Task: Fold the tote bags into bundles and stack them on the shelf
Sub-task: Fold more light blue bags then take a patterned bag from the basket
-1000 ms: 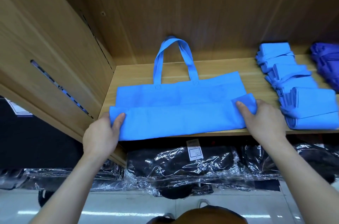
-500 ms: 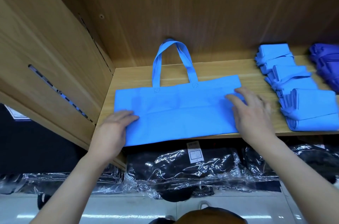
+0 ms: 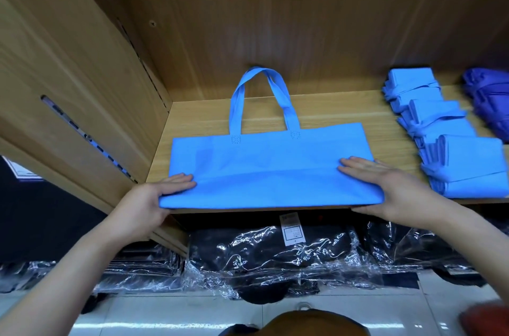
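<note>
A light blue tote bag (image 3: 270, 167) lies flat on the wooden shelf (image 3: 330, 112), folded once lengthwise, its two handles (image 3: 261, 99) pointing at the back wall. My left hand (image 3: 146, 206) holds the bag's near left corner, fingers on top and the corner lying over my palm. My right hand (image 3: 396, 192) holds the near right corner, fingers flat on top, thumb beneath the edge. The folded near edge juts slightly past the shelf's front.
Several folded light blue bundles (image 3: 446, 143) sit in a row at the right of the shelf, with purple bundles (image 3: 490, 104) beyond them. The cabinet's side panel (image 3: 68, 74) closes the left. Black goods in clear plastic (image 3: 275, 256) lie below.
The bag's lower part was folded up onto the upper part and pressed flat. Both hands then slid back to the near folded edge and took hold of its corners.
</note>
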The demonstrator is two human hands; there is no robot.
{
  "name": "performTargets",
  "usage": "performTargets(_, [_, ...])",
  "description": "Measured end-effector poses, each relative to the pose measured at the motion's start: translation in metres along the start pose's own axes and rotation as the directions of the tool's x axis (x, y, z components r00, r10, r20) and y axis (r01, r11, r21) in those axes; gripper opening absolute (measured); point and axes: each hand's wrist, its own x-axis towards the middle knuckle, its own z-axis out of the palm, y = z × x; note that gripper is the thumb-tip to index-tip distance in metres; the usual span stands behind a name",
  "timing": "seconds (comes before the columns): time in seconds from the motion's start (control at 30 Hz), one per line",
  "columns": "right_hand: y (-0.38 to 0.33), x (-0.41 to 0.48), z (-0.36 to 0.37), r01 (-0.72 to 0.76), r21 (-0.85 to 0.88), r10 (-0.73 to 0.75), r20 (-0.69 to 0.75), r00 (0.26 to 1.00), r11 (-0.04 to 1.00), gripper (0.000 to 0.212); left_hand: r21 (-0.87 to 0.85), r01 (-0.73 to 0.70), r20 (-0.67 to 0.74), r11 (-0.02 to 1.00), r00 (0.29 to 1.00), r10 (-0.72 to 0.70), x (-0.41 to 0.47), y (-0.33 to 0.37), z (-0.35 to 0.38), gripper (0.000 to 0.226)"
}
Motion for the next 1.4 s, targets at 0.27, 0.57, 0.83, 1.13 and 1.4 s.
performTargets(0.27, [-0.012,0.006,-0.023,-0.274,0.546,0.345,-0.028,0.938,0.792,0.025,-0.317,0.185,-0.159,0.930,0.957,-0.244,0.010,0.014,-0.006,0.028])
performTargets(0.57, [-0.021,0.021,-0.021,-0.289,0.756,0.612,-0.182,0.769,0.588,0.004,-0.278,0.303,-0.305,0.911,0.872,-0.383,0.022,0.023,0.010,0.019])
performTargets(0.83, [-0.035,0.045,-0.002,-0.587,0.387,0.703,-0.424,0.572,0.711,0.039,0.243,0.501,-0.446,0.831,0.818,-0.363,0.024,0.023,0.025,0.047])
performTargets(1.13, [-0.042,0.057,0.014,-0.651,0.017,0.575,-0.487,0.658,0.759,0.035,0.347,0.214,-0.391,0.913,0.918,-0.066,0.031,0.036,0.024,0.049])
performTargets(1.4, [-0.049,0.063,0.006,-0.572,-0.095,0.467,-0.478,0.744,0.814,0.069,0.452,0.065,-0.093,0.890,0.995,-0.025,0.032,0.040,0.040,0.061])
